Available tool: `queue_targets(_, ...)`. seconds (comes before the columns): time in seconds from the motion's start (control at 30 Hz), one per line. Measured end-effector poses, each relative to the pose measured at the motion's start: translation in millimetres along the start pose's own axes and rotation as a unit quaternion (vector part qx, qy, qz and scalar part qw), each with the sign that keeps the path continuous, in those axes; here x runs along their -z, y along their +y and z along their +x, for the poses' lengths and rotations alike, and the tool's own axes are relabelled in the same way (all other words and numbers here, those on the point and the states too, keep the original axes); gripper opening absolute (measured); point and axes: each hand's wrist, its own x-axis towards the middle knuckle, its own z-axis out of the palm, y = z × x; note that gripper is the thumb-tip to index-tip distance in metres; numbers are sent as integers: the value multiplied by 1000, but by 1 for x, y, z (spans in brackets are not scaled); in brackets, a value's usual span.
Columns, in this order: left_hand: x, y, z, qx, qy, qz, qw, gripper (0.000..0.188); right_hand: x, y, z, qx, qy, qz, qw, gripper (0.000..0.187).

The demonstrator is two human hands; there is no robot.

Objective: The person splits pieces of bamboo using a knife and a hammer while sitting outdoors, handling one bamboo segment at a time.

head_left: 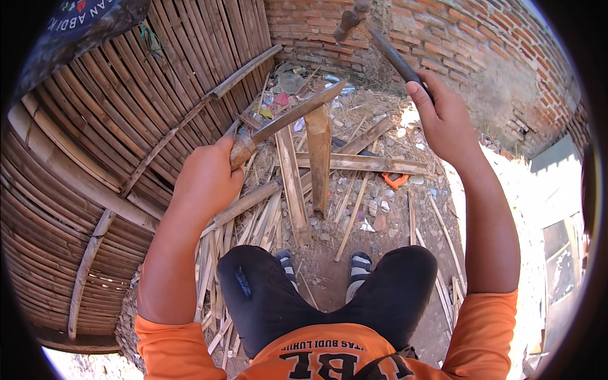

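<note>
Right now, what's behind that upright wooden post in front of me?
Past the right side of the post, a crosswise plank shows, with littered ground farther back. Whatever lies directly behind the post is hidden.

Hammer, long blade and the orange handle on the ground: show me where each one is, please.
Hammer (394,56): head view, on the middle of its dark shaft.
Long blade (297,114): head view, midway along its flat side.
Orange handle (397,183): head view, on its lower part.
</note>
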Motion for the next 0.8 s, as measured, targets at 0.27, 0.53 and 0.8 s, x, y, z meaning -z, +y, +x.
queue_targets(0.27, 0, -2, -2, 13, -2, -5, 1000, 26, -3, 10, -4, -37, -91, -67, 993, 38)
queue_targets(0.53, -1, -1, -3, 15, -1, 7, 1000, 27, -22, 17, -15, 2, -125, -117, 985, 40)
queue_targets(0.8, -2, 2, -6, 13, -9, 2, 1000, 28, -21, 15, -7, 66, 15, -17, 998, 39)
